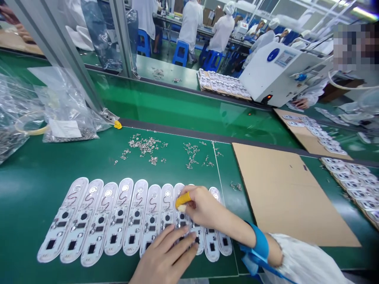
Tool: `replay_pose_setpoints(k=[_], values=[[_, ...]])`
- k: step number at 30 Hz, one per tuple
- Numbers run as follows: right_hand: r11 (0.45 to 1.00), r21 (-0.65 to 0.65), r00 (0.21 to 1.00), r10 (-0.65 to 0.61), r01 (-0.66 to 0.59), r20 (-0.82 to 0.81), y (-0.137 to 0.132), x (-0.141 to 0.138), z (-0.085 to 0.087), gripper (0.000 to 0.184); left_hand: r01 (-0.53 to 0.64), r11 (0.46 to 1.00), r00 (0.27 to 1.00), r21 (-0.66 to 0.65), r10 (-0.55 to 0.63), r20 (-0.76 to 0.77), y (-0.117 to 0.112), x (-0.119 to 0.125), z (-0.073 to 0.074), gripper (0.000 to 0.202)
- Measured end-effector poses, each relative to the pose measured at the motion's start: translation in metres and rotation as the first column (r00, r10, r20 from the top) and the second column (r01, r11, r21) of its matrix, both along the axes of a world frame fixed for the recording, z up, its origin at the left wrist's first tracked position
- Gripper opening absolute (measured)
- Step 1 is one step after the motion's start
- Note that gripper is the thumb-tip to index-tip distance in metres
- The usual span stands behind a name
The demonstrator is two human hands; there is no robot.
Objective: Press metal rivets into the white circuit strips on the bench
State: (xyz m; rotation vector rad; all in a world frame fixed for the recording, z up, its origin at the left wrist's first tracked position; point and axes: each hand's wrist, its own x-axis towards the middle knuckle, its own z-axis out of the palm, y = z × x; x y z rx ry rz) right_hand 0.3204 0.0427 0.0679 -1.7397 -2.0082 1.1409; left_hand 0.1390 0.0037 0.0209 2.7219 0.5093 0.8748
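Several long white rounded casings with circuit boards and thin wires [115, 221] lie side by side in a row on the green table. My left hand [170, 254] is spread with its fingers apart over the lower ends of casings right of the row's middle. My right hand [201, 205] is over the upper half of a casing, index finger and thumb pinched together. A yellow finger cot [182, 200] covers the index finger, and a paler one is on the thumb. Whatever the pinch holds is hidden. A blue wrist strap [260, 240] is on my right wrist.
Small metal parts [145, 145] lie in loose piles beyond the row. Clear bags of metal parts [69, 122] stand at left. A cardboard sheet [290, 189] lies at right, with more casings [355, 181] beyond. A clear partition runs behind; co-workers [223, 31] sit past it.
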Motion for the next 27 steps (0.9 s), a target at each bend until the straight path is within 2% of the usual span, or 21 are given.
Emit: replay_pose_setpoints(k=[2, 3, 5, 7, 10, 13, 16, 19, 21, 22, 23, 24, 25, 27], values=[[0.999, 0.050, 1.000, -0.015, 0.017, -0.027, 0.004, 0.014, 0.002, 0.020, -0.009, 1.000, 1.000, 0.025, 0.008, 0.009, 0.001, 0.000, 0.000, 0.033], [0.992, 0.116, 0.999, -0.052, 0.052, 0.001, 0.006, 0.025, 0.002, 0.018, -0.005, 0.999, 1.000, 0.034, 0.005, 0.005, 0.002, 0.000, 0.000, 0.036], [0.947, 0.294, 0.974, -0.179, 0.133, 0.136, 0.014, 0.051, 0.000, 0.016, 0.008, 0.999, 1.000, 0.042, -0.008, -0.018, 0.002, 0.001, 0.000, 0.044], [0.891, 0.425, 0.915, -0.297, 0.163, 0.272, 0.022, 0.076, -0.006, 0.013, 0.018, 0.999, 0.999, 0.044, -0.016, -0.050, 0.002, 0.000, 0.001, 0.048], [0.883, 0.447, 0.887, -0.316, 0.144, 0.337, 0.032, 0.098, -0.019, 0.015, 0.036, 0.997, 0.994, 0.063, -0.029, -0.105, 0.001, 0.000, 0.000, 0.045], [0.878, 0.465, 0.887, -0.303, 0.117, 0.349, 0.038, 0.102, -0.031, 0.015, 0.061, 0.995, 0.986, 0.081, -0.047, -0.162, -0.001, -0.001, -0.002, 0.040], [0.867, 0.490, 0.890, -0.290, 0.089, 0.351, 0.039, 0.098, -0.034, 0.015, 0.060, 0.995, 0.987, 0.078, -0.047, -0.152, -0.001, -0.001, -0.002, 0.038], [0.843, 0.531, 0.898, -0.293, 0.081, 0.328, 0.027, 0.083, -0.020, 0.015, 0.020, 1.000, 0.999, 0.014, -0.020, -0.044, 0.000, -0.001, 0.005, 0.034], [0.809, 0.580, 0.932, -0.275, 0.092, 0.237, 0.006, 0.064, -0.003, 0.012, -0.009, 0.991, 0.997, -0.137, 0.020, 0.074, -0.001, 0.000, 0.012, 0.028], [0.795, 0.598, 0.955, -0.249, 0.106, 0.163, -0.008, 0.053, 0.007, 0.008, -0.018, 0.961, 0.990, -0.277, 0.056, 0.132, -0.002, 0.002, 0.015, 0.027], [0.793, 0.601, 0.976, -0.196, 0.103, 0.092, -0.024, 0.040, 0.016, 0.005, -0.004, 0.896, 0.978, -0.444, 0.096, 0.185, -0.004, 0.004, 0.017, 0.028], [0.800, 0.590, 0.988, -0.153, 0.109, 0.024, -0.040, 0.028, 0.023, 0.009, 0.038, 0.794, 0.962, -0.607, 0.135, 0.237, -0.007, 0.007, 0.019, 0.032], [0.826, 0.548, 0.990, -0.135, 0.132, -0.035, -0.056, 0.017, 0.029, 0.014, 0.092, 0.667, 0.944, -0.739, 0.178, 0.278, -0.011, 0.010, 0.020, 0.038], [0.895, 0.411, 0.984, -0.143, 0.172, -0.102, -0.082, -0.001, 0.035, 0.023, 0.202, 0.426, 0.905, -0.882, 0.264, 0.334, -0.020, 0.016, 0.020, 0.044]])
